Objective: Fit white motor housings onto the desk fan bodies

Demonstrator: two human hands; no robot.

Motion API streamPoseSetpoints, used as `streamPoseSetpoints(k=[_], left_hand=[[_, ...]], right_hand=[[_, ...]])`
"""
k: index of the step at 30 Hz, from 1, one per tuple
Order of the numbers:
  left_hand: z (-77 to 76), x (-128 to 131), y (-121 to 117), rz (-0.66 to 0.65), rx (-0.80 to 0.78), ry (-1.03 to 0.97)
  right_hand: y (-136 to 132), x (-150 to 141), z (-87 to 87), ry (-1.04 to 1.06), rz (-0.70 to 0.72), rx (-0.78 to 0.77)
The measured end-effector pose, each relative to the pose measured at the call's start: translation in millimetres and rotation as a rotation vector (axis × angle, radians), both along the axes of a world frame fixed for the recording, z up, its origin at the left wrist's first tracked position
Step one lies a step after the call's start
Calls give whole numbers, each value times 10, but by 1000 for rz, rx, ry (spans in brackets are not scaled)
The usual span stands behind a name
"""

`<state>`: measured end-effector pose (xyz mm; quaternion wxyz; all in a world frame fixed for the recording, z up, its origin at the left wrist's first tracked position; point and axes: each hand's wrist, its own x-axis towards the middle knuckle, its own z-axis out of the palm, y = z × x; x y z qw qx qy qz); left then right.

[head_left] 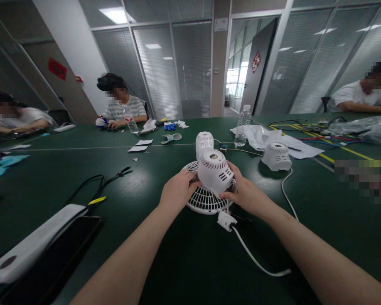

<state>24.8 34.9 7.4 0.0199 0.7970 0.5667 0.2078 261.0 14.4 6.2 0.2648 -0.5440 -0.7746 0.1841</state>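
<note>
In the head view, the left hand (178, 190) and the right hand (246, 192) are standing apart, and between them both are clamping the white housing (214, 169). The fingers are pressing on its two sides, and its slotted top is facing up. The housing is sitting over the round grille (206, 205), whose ribs are showing below it; whether the two are touching, I cannot tell.

Just beyond the hands, a second housing (204, 142) is standing on the worktop (139, 182). A third housing (277, 156) is lying beyond the right hand, more to its side, and a water bottle (242, 127) is standing farther beyond the same hand. Nearer to the person than the hands, a small white box (227, 220) is lying by the grille edge, and a white cord (257, 265) is running from it.

In my judgement, the two-sided hold is serving well: an even, light pressure is keeping the housing from tipping, while a slack cord is avoiding any pull on it.
</note>
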Motion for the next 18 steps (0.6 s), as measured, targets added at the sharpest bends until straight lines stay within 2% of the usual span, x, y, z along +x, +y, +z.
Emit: streamPoseSetpoints(k=[6, 18], left_hand=[[-6, -24, 30, -14, -30, -73], [26, 20, -15, 1, -20, -48]], right_hand=[[-7, -7, -7, -16, -9, 15], [-41, -18, 39, 27, 5, 13]])
